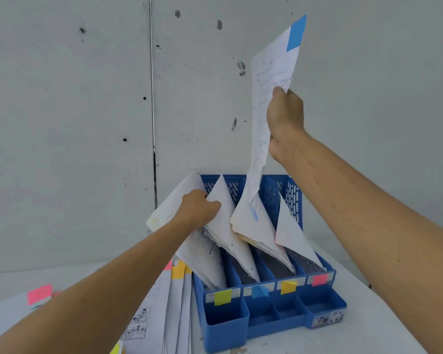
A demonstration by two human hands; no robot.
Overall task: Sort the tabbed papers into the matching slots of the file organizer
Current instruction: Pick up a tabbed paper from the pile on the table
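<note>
A blue file organizer (pixel 271 325) stands on the table against the wall, with four slots marked by a lime tab (pixel 223 297), a blue tab (pixel 259 292), a yellow tab (pixel 288 287) and a pink tab (pixel 319 279). All four slots hold papers. My right hand (pixel 285 116) grips a blue-tabbed paper (pixel 262 106) held high, and its lower end hangs down to the papers in the organizer. My left hand (pixel 198 208) grips the papers (pixel 223 218) of the two left slots near their tops.
A loose pile of tabbed papers (pixel 161 302) lies on the white table left of the organizer, with pink (pixel 39 293) and yellow (pixel 177 272) tabs showing. A grey wall (pixel 74 123) rises directly behind. The organizer's front has small open trays (pixel 225 315).
</note>
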